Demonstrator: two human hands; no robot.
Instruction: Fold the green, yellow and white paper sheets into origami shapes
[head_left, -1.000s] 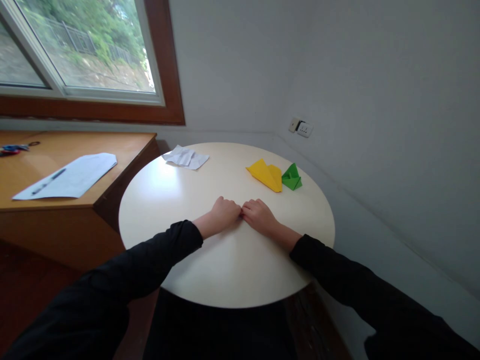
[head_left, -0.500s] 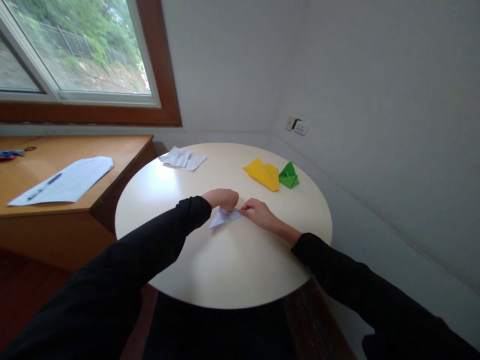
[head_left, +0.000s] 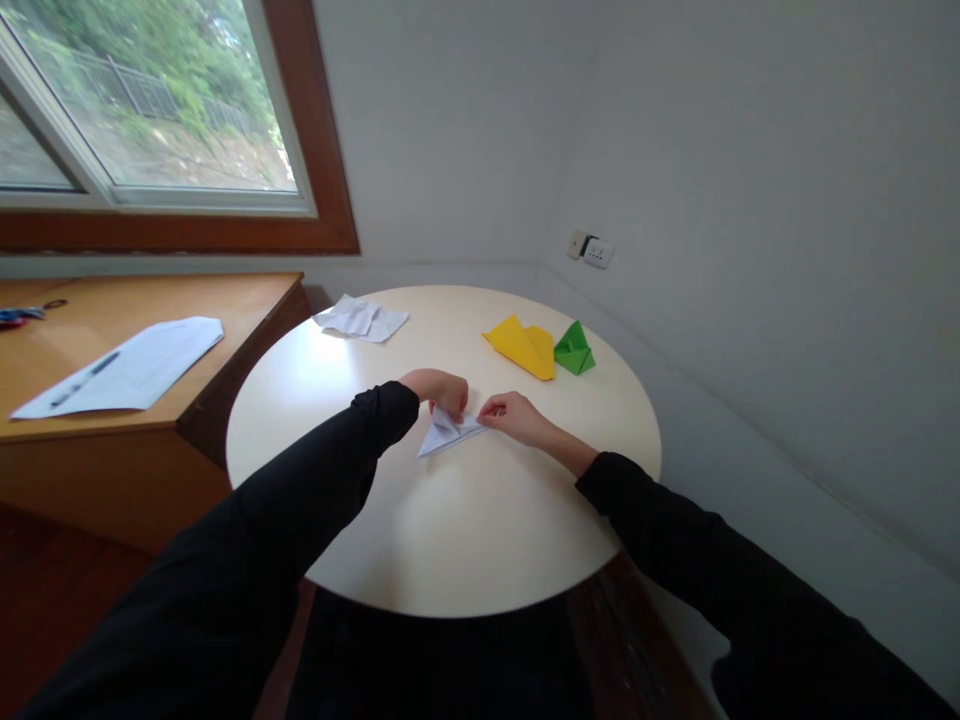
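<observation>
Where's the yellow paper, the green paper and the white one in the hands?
yellow folded paper (head_left: 525, 348), head view, middle of its top face
green folded paper (head_left: 574, 350), head view, centre
white folded paper (head_left: 444, 436), head view, its flat wing

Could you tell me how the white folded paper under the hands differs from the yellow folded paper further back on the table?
The white folded paper is held by the left hand and right hand; the yellow folded paper lies untouched beside a green folded paper. The white one looks smaller and nearer. Both are pointed folds resting on the round table.

Round cream table (head_left: 480, 540), wooden desk (head_left: 150, 420), window (head_left: 142, 110), grey walls (head_left: 712, 200).
</observation>
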